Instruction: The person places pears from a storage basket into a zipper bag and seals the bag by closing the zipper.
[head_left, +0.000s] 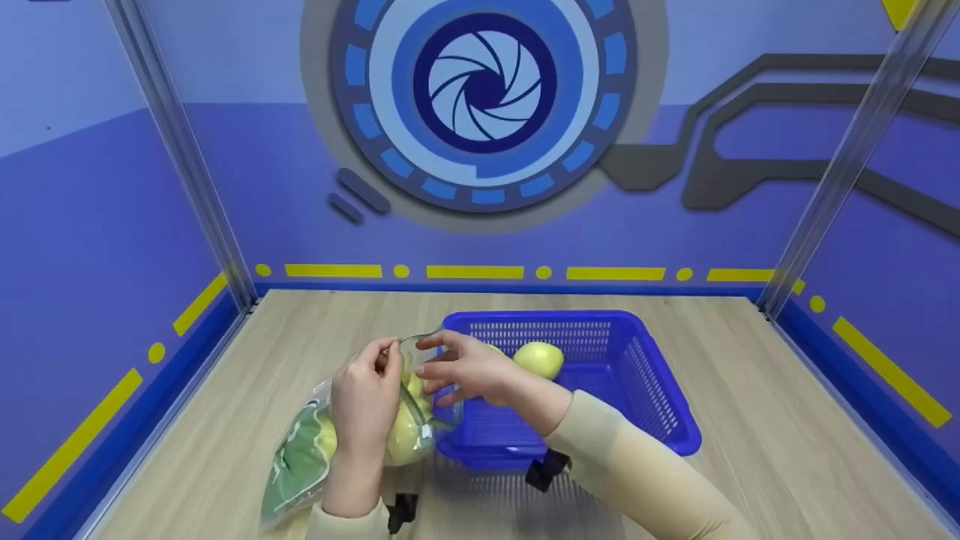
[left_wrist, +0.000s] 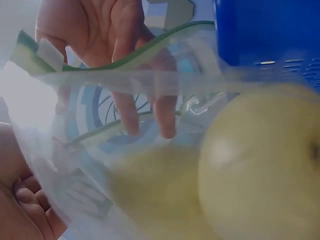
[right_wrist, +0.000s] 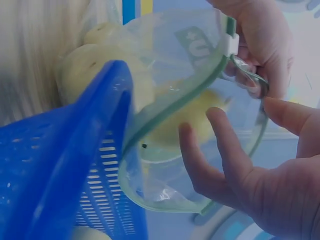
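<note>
Left grip pinching clear bag by rim, yellow fruit inside, right grip spread at bag mouth

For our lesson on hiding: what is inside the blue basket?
In the basket, a yellow fruit shows, with a sliver of a second fruit. The right hand hides most of it; anything else behind the hand cannot be seen.

Clear zip bag, near left: green printed patch with pale lettering, one character looks like "U", rest too blurred to read. Far wall: round camera-aperture emblem, centre. Other bag markings illegible.
</note>
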